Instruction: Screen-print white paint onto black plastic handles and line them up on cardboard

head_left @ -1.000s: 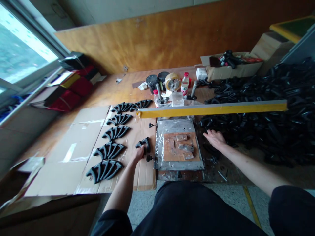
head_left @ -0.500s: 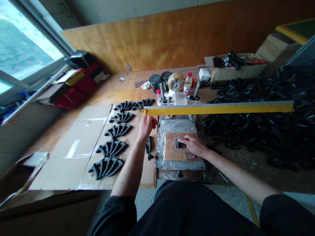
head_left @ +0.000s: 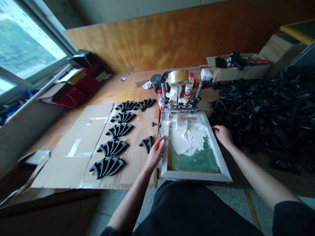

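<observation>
A metal-framed printing screen (head_left: 222,164) lies flat in front of me, smeared with white ink (head_left: 189,139) over green mesh. My left hand (head_left: 156,152) rests on the frame's left rail, fingers stretched out. My right hand (head_left: 222,135) lies on the right rail, fingers loosely curled over its edge. A single curved black plastic part (head_left: 146,143) lies on the cardboard just left of my left hand.
Several stacks of black curved parts (head_left: 112,147) lie in a row on flattened cardboard (head_left: 81,144). A large heap of black parts (head_left: 268,108) fills the right. Bottles, tins and a tape roll (head_left: 177,77) stand behind the screen. An open box (head_left: 236,67) sits far right.
The screen frame, raised edge-on before, has swung down flat over the metal plate. My right hand left the part on the plate and both hands now rest on the frame's sides.
</observation>
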The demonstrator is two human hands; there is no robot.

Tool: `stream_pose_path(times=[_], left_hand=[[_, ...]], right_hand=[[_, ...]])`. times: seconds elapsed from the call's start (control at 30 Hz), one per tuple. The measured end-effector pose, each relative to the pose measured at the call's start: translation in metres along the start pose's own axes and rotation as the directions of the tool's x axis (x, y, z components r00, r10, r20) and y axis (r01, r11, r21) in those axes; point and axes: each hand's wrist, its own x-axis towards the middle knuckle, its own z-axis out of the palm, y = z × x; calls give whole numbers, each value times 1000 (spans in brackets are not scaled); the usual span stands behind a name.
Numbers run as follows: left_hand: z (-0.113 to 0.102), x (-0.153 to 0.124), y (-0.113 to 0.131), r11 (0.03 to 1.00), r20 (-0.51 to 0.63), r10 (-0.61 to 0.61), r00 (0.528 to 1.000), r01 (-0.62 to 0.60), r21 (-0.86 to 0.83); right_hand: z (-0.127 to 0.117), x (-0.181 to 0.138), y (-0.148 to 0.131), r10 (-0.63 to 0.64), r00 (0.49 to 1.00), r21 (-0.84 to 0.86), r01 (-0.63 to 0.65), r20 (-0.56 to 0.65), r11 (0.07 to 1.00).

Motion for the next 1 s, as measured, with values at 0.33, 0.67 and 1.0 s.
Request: stream_pose_path(times=[0.33, 0.67, 1.0], left_hand=[[16, 24, -46, 964, 31, -153, 988, 142, 227], [17, 24, -57, 970, 30, -144, 989, 135, 200], [18, 22, -52, 985, 29, -156, 987, 154, 73]], right_hand=[[26, 48, -119, -201, 937, -91, 235, 287, 968], [2, -1, -100, -541, 689, 182, 525, 483, 831], [21, -19, -95, -552, 788, 207, 513, 271, 833]])
